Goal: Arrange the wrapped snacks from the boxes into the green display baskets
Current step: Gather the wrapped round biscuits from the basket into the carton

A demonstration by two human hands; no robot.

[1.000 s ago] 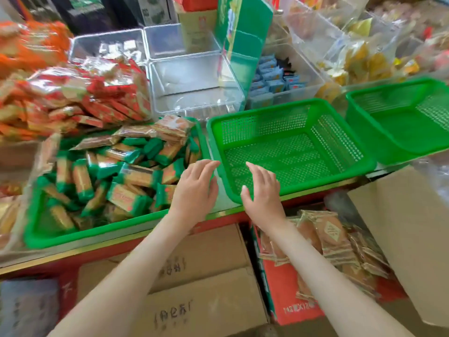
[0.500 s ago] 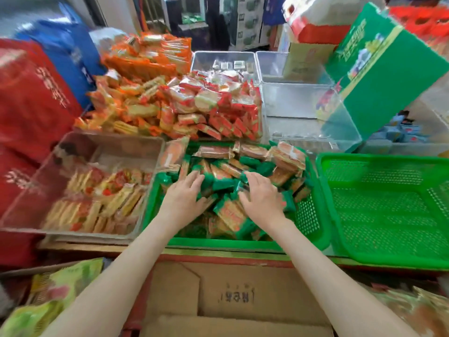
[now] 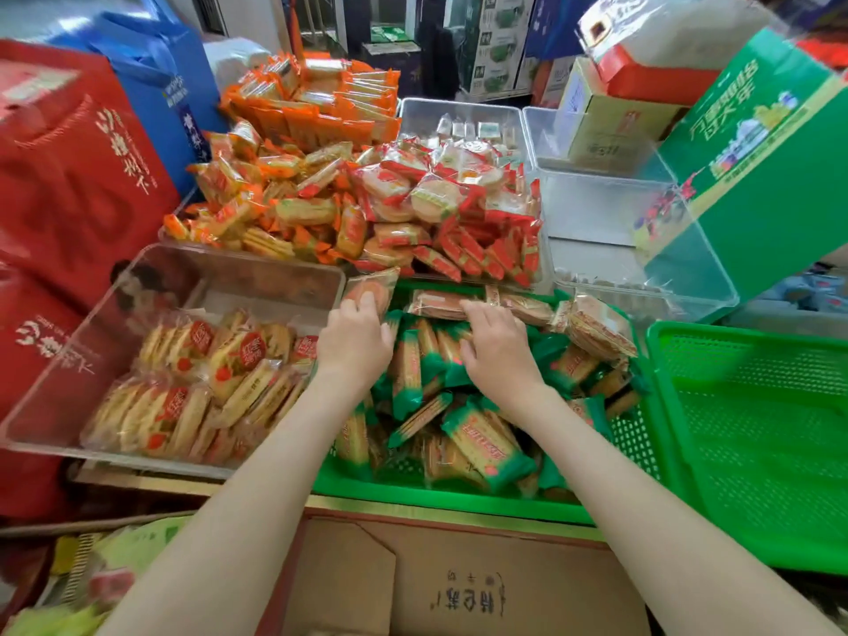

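A green display basket (image 3: pixel 463 504) in front of me is heaped with green-wrapped snacks (image 3: pixel 482 447). Several brown clear-wrapped round cakes (image 3: pixel 596 325) lie along its far side. My left hand (image 3: pixel 355 342) is at the basket's far left corner, fingers closing on one brown cake packet (image 3: pixel 374 289). My right hand (image 3: pixel 498 348) rests on the pile, its fingertips on another brown packet (image 3: pixel 440 302). A second green basket (image 3: pixel 757 433) on the right holds nothing. A cardboard box (image 3: pixel 459 585) sits below the counter edge.
A clear tray (image 3: pixel 257 284) of red-labelled biscuits is at the left. Heaps of orange and red packets (image 3: pixel 367 199) lie behind. Clear bins (image 3: pixel 610 213) and a tilted green carton (image 3: pixel 752 167) stand at back right, red bags (image 3: pixel 69 185) at the left.
The view swung left from the bare basket to the full one. Both hands moved from the snack pile's middle toward the basket's far edge, reaching the brown packets.
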